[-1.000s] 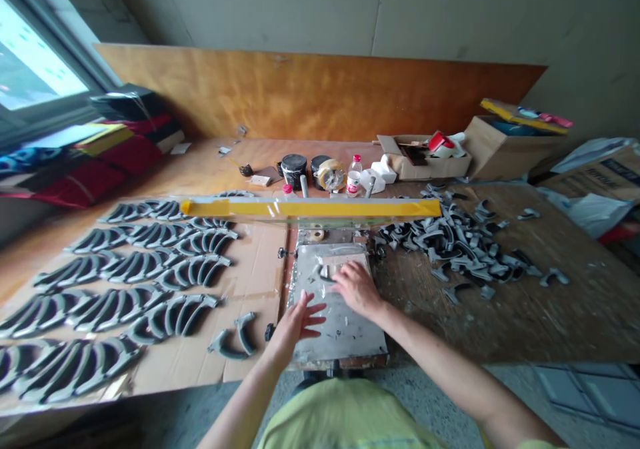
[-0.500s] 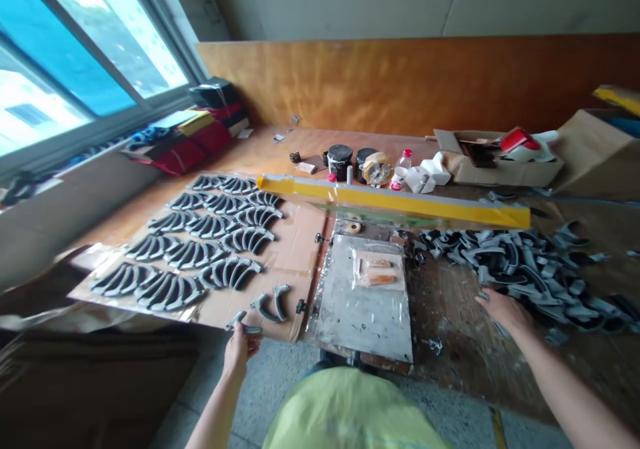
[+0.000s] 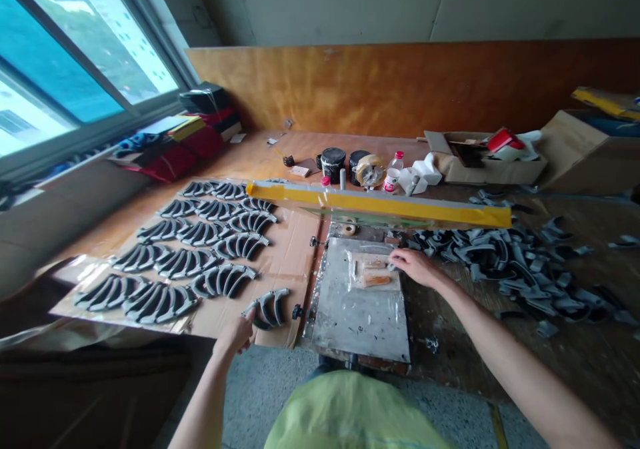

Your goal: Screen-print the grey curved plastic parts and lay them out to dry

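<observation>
My left hand (image 3: 236, 334) is at the near edge of the cardboard sheet (image 3: 295, 236). Its fingers are closed on the end of a curved grey part (image 3: 257, 317), which lies against other parts of the same kind in a short fan. Behind it, several more fans of curved grey parts (image 3: 160, 301) lie in rows. My right hand (image 3: 413, 266) is over the right side of the grey metal plate (image 3: 360, 329), beside small wooden blocks (image 3: 375, 280). Its fingertips are pinched together; a small grey bit shows there, but the hand hides most of it.
A heap of grey parts (image 3: 530, 269) covers the bench at right. A long yellow-taped bar (image 3: 380, 207) lies across behind the plate. Black tubs (image 3: 333, 164), a tape roll (image 3: 370, 171), a red-capped bottle (image 3: 397, 160) and a cardboard box (image 3: 500, 169) stand farther back.
My right hand has moved left from the heap to the metal plate. My left hand has brought its curved part down against the others on the cardboard. The view has shifted slightly.
</observation>
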`<state>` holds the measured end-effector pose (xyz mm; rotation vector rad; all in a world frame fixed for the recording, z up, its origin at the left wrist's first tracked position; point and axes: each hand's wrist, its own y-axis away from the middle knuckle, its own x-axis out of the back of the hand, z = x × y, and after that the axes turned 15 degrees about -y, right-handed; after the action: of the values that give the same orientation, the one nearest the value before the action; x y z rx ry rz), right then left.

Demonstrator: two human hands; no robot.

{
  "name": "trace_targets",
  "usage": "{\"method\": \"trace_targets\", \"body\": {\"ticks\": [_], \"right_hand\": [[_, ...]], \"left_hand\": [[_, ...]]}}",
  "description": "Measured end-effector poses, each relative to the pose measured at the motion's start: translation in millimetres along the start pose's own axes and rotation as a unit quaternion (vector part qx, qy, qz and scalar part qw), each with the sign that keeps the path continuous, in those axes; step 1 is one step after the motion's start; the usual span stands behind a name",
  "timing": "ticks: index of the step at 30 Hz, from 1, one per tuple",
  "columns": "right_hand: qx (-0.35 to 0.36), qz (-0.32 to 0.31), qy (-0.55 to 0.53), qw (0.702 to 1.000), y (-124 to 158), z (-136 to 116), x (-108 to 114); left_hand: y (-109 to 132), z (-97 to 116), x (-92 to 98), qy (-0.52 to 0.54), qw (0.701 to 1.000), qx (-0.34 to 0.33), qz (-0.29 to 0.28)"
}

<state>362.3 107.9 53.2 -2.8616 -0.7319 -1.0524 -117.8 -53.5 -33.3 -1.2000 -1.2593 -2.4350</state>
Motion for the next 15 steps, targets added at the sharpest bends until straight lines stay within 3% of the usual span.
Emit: {"method": "trace_targets", "body": {"ticks": [3,5,7,9,12,15], "right_hand": [[0.008,-0.132,0.005,0.991,-37.9,-35.9,-31.5],[-0.005,-0.169,0.035,0.985,-54.8,-42.7,-49.2],[-0.015,-0.134,0.069,0.988,-61.5,-39.0,-62.5],[-0.005,-0.056,0.101,0.993,-58.1,-29.8,-73.2],[0.077,0.034,0.136,0.987,-40.2,-16.6,-89.9],[0.176,0.015,0.151,0.973,-21.1,-10.6,-106.1]], "left_hand": [[6.2,36.7,26.8,0.007,0.998,-0.056,0.027],[18.3,73.8,45.7,0.059,0.988,-0.127,0.07],[35.7,116.7,63.2,0.15,0.96,-0.212,0.108],[55.0,160.2,77.4,0.235,0.918,-0.294,0.124],[79.7,216.9,90.2,0.33,0.856,-0.381,0.115],[94.4,251.0,93.8,0.354,0.831,-0.417,0.097]]}}
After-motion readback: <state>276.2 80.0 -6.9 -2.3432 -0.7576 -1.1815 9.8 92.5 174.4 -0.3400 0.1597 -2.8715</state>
